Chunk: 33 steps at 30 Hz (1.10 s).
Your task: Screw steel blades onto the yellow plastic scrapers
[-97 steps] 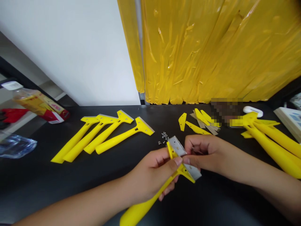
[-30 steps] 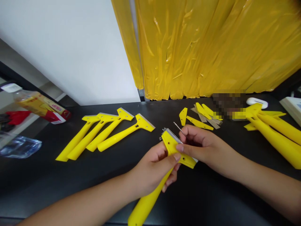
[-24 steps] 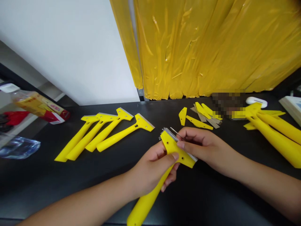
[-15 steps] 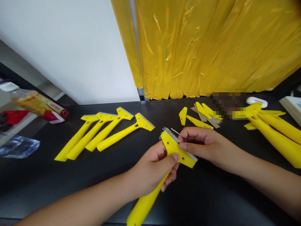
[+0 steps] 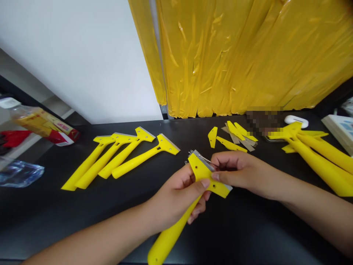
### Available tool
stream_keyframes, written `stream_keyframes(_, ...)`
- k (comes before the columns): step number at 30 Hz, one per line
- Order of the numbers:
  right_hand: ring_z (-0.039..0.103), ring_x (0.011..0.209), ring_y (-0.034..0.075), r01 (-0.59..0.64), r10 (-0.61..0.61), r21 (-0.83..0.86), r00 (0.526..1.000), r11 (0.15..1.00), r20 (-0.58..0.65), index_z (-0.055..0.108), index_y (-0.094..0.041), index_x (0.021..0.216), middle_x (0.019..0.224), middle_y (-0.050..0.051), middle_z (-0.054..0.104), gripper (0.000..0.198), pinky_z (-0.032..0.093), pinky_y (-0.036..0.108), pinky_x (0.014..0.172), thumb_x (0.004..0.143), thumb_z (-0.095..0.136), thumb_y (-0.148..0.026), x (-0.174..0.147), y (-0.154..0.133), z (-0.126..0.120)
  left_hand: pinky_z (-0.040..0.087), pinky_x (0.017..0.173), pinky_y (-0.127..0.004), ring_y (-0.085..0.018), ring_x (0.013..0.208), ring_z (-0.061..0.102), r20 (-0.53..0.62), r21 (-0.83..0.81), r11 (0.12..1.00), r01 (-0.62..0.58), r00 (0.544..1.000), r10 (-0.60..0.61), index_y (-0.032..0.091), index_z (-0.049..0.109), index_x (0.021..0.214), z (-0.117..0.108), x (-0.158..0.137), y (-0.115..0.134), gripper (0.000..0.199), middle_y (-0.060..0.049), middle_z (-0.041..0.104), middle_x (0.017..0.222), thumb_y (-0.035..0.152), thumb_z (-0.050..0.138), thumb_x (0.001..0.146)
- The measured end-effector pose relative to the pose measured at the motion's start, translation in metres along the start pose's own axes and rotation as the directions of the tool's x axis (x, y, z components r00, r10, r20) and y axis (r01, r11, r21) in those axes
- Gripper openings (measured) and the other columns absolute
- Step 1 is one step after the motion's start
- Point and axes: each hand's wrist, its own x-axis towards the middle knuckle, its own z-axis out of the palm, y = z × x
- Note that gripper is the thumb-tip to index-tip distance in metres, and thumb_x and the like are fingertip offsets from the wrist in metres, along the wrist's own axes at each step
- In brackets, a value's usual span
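Note:
A yellow scraper [image 5: 179, 228] is gripped by my left hand [image 5: 179, 195], its thumb pressed flat on the head and its fingers wrapped beneath. Two small holes show in the head plate, and a grey blade runs along its far edge. My right hand [image 5: 237, 171] is closed at that edge, thumb touching the head. Its curled fingers hold a thin metal rod [image 5: 207, 161], mostly hidden, whose kind I cannot make out. Small metal bits, perhaps screws [image 5: 190, 152], lie just behind the head.
Several finished-looking scrapers [image 5: 138, 158] lie on the black table [image 5: 91, 221] at left. Loose yellow plates [image 5: 230, 144] and grey blades [image 5: 249, 144] lie behind my right hand. More yellow handles [image 5: 320, 158] are piled at right, near a white case [image 5: 296, 121]. A bottle [image 5: 44, 123] stands left.
The metal rod has dropped closer to the blade edge, and my right hand has closed in slightly against the scraper head. My left hand keeps the same hold. The view has shifted slightly.

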Motion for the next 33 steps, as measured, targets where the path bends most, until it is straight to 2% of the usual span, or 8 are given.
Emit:
stream_keyframes(5,0.044,0.069,0.012,0.015,-0.018,-0.073,0.999,0.997,-0.041,0.065,-0.019,0.082,0.074,-0.004,0.055,0.042,0.034,0.027,0.063,0.086,0.086,-0.056,-0.002,-0.004,0.002,0.039,0.042,-0.016,-0.007,0.053,0.048,-0.019,0.067,0.997,0.027,0.999,-0.026,0.023,0.053,0.112,0.000,-0.004,0.005,0.028,0.005,0.057,0.080,0.047,0.067,0.106)
stream_keyframes(9,0.042,0.066,0.013,0.035,-0.089,-0.213,0.964,0.976,-0.250,0.068,-0.022,0.081,0.069,-0.004,0.051,0.040,0.031,0.029,0.059,0.090,0.081,-0.058,-0.010,-0.012,0.008,0.047,0.055,-0.023,-0.011,0.064,0.054,-0.091,0.442,0.891,-0.102,0.983,0.157,0.024,0.057,0.113,0.002,-0.015,0.023,0.019,0.001,0.061,0.090,0.042,0.059,0.110)
stream_keyframes(13,0.048,0.074,0.016,0.080,-0.154,-0.226,0.930,0.971,-0.333,0.071,-0.022,0.080,0.076,0.001,0.057,0.044,0.039,0.030,0.066,0.097,0.071,-0.062,-0.017,-0.020,0.011,0.054,0.071,-0.034,-0.020,0.079,0.066,0.072,0.934,0.298,-0.195,0.923,0.378,0.022,0.059,0.119,0.005,-0.027,0.038,0.014,-0.004,0.069,0.099,0.026,0.049,0.111)
stream_keyframes(17,0.028,0.057,0.010,-0.073,0.091,0.089,0.972,0.993,-0.216,0.064,-0.021,0.077,0.064,-0.006,0.040,0.049,0.020,0.026,0.050,0.089,0.079,-0.067,-0.017,-0.018,0.015,0.054,0.065,-0.039,-0.027,0.080,0.070,0.264,0.936,-0.331,-0.123,0.867,0.423,0.017,0.061,0.129,0.003,-0.025,0.031,0.033,-0.009,0.070,0.102,0.007,0.045,0.101)
stream_keyframes(21,0.018,0.053,0.007,-0.279,0.286,0.329,0.958,0.902,0.029,0.056,-0.022,0.078,0.063,-0.009,0.034,0.045,0.010,0.026,0.047,0.079,0.090,-0.051,-0.017,-0.012,0.023,0.052,0.061,-0.042,-0.030,0.073,0.069,0.284,0.798,-0.602,-0.017,0.892,0.351,0.016,0.063,0.136,0.000,-0.019,0.022,0.051,-0.010,0.072,0.100,0.002,0.052,0.087)
stream_keyframes(28,0.018,0.055,0.007,-0.208,0.241,0.470,0.971,0.858,-0.009,0.051,-0.022,0.078,0.067,-0.008,0.036,0.029,0.011,0.025,0.048,0.086,0.077,-0.033,-0.016,-0.005,0.034,0.052,0.066,-0.043,-0.032,0.079,0.072,0.247,0.842,-0.540,0.018,0.876,0.414,0.017,0.065,0.139,-0.001,-0.023,0.022,0.046,-0.014,0.076,0.107,0.007,0.056,0.095)
stream_keyframes(30,0.019,0.055,0.007,-0.128,0.184,0.418,0.978,0.899,-0.095,0.055,-0.021,0.079,0.064,-0.009,0.035,0.025,0.012,0.025,0.048,0.084,0.077,-0.031,-0.014,-0.004,0.031,0.055,0.076,-0.044,-0.034,0.094,0.075,0.196,0.928,-0.372,0.010,0.837,0.510,0.020,0.062,0.142,-0.003,-0.023,0.022,0.040,-0.015,0.076,0.121,0.014,0.058,0.102)
stream_keyframes(33,0.020,0.054,0.007,-0.007,0.069,0.311,0.979,0.951,-0.190,0.059,-0.021,0.080,0.061,-0.010,0.035,0.024,0.013,0.025,0.048,0.084,0.078,-0.034,-0.009,-0.004,0.021,0.056,0.097,-0.046,-0.033,0.115,0.073,-0.022,0.990,0.122,-0.065,0.796,0.605,0.027,0.053,0.147,-0.005,-0.021,0.026,0.044,-0.014,0.070,0.140,0.034,0.067,0.106)
